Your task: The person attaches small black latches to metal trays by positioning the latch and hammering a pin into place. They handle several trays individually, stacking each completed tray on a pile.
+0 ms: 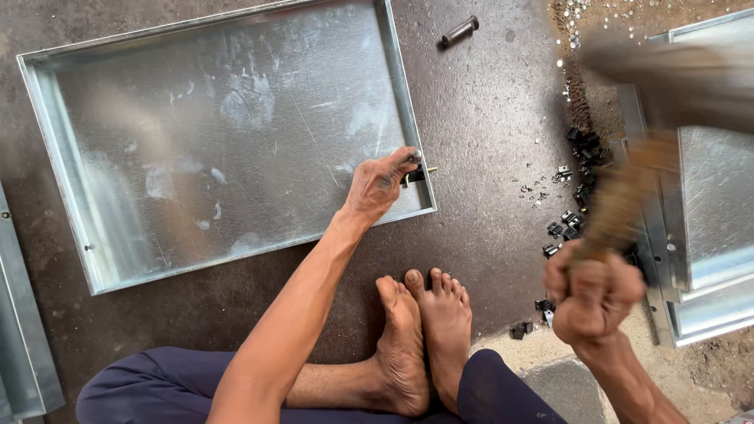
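My left hand (379,185) is pinching a small punch upright against the near right corner of the metal tray (47,78) lying on the floor, so it stays put for a hit. My right hand (594,290) is fisted round a wooden-handled hammer (628,188), raised and blurry, over the little black clips (577,196).

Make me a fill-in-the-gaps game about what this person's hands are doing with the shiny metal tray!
1. The left hand pinches a small dark tool against the rim of the metal ____.
2. The right hand grips the wooden handle of a blurred, raised ____.
3. Small black clips lie scattered on the ____ near the right hand.
4. The person's feet are ____, with no shoes.

Missing words: tray; hammer; floor; bare
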